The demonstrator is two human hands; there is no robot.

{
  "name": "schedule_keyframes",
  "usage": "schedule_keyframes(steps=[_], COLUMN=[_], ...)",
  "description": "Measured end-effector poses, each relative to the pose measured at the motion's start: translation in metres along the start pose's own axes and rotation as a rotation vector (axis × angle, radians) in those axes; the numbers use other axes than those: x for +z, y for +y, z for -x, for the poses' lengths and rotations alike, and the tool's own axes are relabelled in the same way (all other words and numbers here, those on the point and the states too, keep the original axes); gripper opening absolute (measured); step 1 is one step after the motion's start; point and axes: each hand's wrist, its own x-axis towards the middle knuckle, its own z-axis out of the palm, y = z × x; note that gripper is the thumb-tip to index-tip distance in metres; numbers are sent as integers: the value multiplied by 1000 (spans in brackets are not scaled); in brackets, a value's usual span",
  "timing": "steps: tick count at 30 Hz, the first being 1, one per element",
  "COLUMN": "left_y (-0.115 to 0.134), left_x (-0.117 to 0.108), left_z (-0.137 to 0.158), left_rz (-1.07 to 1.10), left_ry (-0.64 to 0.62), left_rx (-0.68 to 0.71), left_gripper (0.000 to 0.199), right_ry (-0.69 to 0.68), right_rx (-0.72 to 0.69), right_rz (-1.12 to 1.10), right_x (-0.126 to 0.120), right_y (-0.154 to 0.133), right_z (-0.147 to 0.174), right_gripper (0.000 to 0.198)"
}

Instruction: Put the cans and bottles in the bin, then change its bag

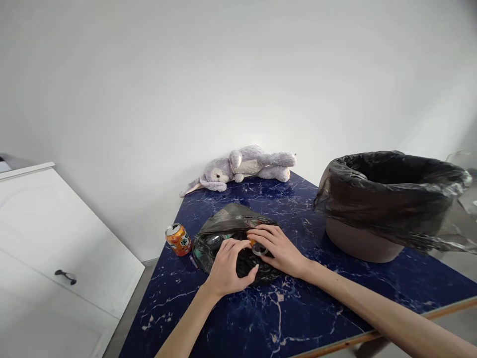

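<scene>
A crumpled black plastic bag (233,215) lies on the table with its mouth gaping towards me. My right hand (279,248) is curled round an orange drink can (260,249) at the bag's opening, the can's silver end facing me. Beside it, my left hand (228,266) has its thumb apart from its fingers, and its fingertips come close to the can; whether they touch it I cannot tell. Other items inside the bag are partly hidden. An orange soda can (179,240) stands upright to the left of the bag.
A blue marble-patterned table (257,318) carries everything. On the right stands a bin (361,241) lined with a black bag (372,201). A grey plush rabbit (242,164) lies against the back wall. Left of the table is a white cabinet (55,238).
</scene>
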Motion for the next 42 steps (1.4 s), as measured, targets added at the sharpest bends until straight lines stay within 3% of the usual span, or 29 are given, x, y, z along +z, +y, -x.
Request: schedule_keyframes(steps=[5,8,14,17,20,22,25,28,33,37,42], left_y=[-7,-12,-15,-16,-18,-22,-32,-42,-51,-53,-52], left_x=[2,2,3,4,3,2,-2,-9,-36,-64,-83], left_z=[2,4,7,7,5,5,4,5,19,44,64], left_rz=[-7,22,132,138,143,162,233,243,103,-26,46], left_ry=[43,-9,-153,-152,-38,122,384,529,624,647,723], left_rx=[-105,-205,-338,-316,-303,-390,-567,-644,-735,-928,-1003], left_gripper=[62,70,86,80,62,55,48,48,58,73,77], right_ry=[194,259,186,153,122,106,86,80,71,90,114], right_rx=[181,315,211,165,156,178,237,294,321,283,231], right_rz=[-116,-200,-369,-352,-323,-303,-276,-267,-242,-190,-167], right_x=[-8,-13,-15,-15,-14,-12,-9,-5,0,-1,-3], right_y=[-2,-5,-12,-12,-10,-9,-7,-4,3,3,0], right_z=[-2,-3,-2,-1,0,1,1,2,5,5,3], right_gripper=[55,48,52,62,76,81,74,61,51,45,39])
